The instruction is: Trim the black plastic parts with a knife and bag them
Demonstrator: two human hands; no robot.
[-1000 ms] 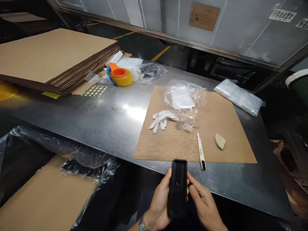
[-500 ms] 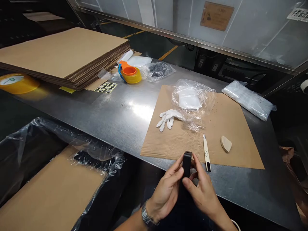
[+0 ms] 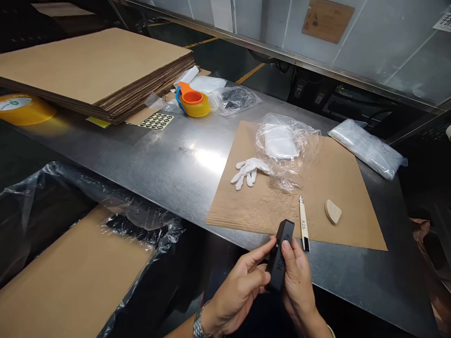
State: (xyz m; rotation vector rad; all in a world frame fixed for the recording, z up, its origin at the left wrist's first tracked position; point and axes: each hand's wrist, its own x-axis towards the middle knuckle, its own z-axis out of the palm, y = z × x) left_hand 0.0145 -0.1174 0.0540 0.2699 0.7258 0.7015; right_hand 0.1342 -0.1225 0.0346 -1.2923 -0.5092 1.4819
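A black oblong part [image 3: 282,256] with lettering on its face is held tilted in front of the table's near edge. My left hand [image 3: 239,286] grips its left side with fingertips and thumb. On the other side, my right hand [image 3: 299,281] holds it, the thumb pressed on the lettered face. Just beyond, a pale-handled knife marked A26 [image 3: 303,223] lies across the near edge of a cardboard sheet [image 3: 246,206]. A white glove [image 3: 251,171], a beige wedge-shaped block [image 3: 332,211] and a clear plastic bag [image 3: 282,141] rest on that sheet.
Stacked cardboard [image 3: 95,65], a tape roll in an orange holder [image 3: 193,101] and a sticker sheet [image 3: 156,121] lie at the left of the metal table [image 3: 169,164]. A wrapped packet [image 3: 368,148] is at the right. Below left stands a plastic-lined box [image 3: 70,277].
The black part has turned from nearly edge-on so its lettered face shows. My right thumb has moved up onto that face, and my left hand has shifted its grip. The view has moved slightly.
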